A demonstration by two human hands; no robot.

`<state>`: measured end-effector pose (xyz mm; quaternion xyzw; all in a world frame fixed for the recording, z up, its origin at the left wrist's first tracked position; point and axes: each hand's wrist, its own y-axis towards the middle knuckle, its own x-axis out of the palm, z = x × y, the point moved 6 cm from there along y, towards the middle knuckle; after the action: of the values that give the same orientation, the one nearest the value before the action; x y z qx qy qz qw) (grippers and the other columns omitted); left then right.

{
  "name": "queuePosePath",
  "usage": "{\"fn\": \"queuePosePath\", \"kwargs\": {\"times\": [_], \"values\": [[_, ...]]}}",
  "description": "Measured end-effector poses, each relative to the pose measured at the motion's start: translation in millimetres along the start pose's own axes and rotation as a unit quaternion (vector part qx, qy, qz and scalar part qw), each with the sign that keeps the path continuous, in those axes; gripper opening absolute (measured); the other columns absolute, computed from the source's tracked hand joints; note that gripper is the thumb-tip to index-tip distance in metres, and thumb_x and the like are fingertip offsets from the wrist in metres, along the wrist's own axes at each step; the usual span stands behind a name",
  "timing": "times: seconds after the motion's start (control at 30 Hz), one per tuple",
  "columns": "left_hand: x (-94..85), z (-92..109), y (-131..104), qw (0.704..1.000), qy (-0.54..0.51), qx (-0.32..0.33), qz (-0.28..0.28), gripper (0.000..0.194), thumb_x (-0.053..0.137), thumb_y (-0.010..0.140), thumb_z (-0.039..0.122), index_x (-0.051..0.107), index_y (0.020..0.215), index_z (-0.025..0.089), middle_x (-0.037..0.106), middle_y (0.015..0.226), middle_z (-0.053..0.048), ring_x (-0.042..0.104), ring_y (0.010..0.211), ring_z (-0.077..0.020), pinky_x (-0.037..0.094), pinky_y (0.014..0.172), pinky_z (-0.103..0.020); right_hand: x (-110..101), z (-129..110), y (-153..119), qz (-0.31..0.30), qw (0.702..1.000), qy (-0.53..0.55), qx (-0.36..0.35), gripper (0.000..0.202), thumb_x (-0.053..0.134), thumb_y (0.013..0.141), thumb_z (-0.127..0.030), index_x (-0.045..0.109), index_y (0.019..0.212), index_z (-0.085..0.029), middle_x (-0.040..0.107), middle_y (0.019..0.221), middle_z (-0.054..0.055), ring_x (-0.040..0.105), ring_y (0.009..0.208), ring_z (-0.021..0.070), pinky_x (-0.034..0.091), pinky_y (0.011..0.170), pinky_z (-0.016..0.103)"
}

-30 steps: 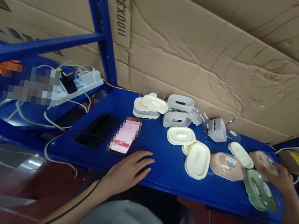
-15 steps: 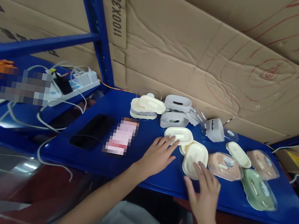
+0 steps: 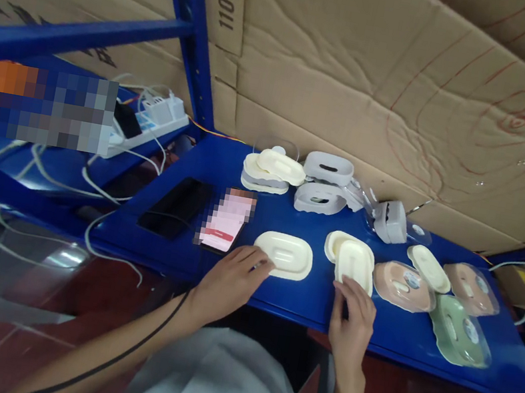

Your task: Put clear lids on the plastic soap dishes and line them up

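On the blue table, my left hand point(image 3: 232, 279) has its fingers closed at the lower left edge of a cream oval tray point(image 3: 284, 255). My right hand point(image 3: 354, 314) pinches the near end of another cream tray point(image 3: 355, 262), which overlaps a cream piece point(image 3: 334, 245) beneath it. To the right of that hand are a peach case point(image 3: 402, 286) under clear plastic, a pale oval piece point(image 3: 428, 268), a second peach case point(image 3: 470, 287) and a green case point(image 3: 459, 333).
Behind are stacked cream pieces point(image 3: 272, 170), grey shells point(image 3: 320, 198) and clear plastic packaging. A phone point(image 3: 227, 221) and a black object point(image 3: 174, 206) lie left. A power strip point(image 3: 153, 126) with cables stands further left. Cardboard point(image 3: 326, 65) backs the table.
One cream tray has moved left and nearer the front edge with my left hand. My right hand has closed on the near end of the other tray. The camera view has shifted.
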<state>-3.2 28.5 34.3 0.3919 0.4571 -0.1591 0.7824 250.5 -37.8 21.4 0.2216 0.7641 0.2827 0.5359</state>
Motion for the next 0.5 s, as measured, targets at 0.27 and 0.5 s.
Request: {"fn": "queuePosePath", "kwargs": {"times": [0.27, 0.5], "values": [[-5.1, -4, -11, 0.997, -0.024, -0.005, 0.069, 0.018, 0.057, 0.101, 0.011, 0.069, 0.112, 0.02, 0.072, 0.109, -0.008, 0.069, 0.111, -0.0243, 0.059, 0.106, -0.042, -7, -11, -4, -0.008, 0.998, 0.015, -0.054, 0.026, 0.061, 0.101, -0.011, 0.072, 0.117, -0.027, 0.08, 0.122, 0.008, 0.075, 0.114, 0.0299, 0.051, 0.106, 0.056], [-3.1, -2, -13, 0.998, -0.016, 0.002, 0.055, 0.016, 0.057, 0.1, 0.012, 0.067, 0.11, 0.019, 0.072, 0.106, -0.008, 0.07, 0.109, -0.0246, 0.06, 0.106, -0.044, 4, -6, 16, -0.107, 0.985, -0.018, -0.131, 0.032, 0.055, 0.103, -0.011, 0.07, 0.126, -0.028, 0.079, 0.124, 0.005, 0.075, 0.112, 0.0271, 0.046, 0.109, 0.052]]}}
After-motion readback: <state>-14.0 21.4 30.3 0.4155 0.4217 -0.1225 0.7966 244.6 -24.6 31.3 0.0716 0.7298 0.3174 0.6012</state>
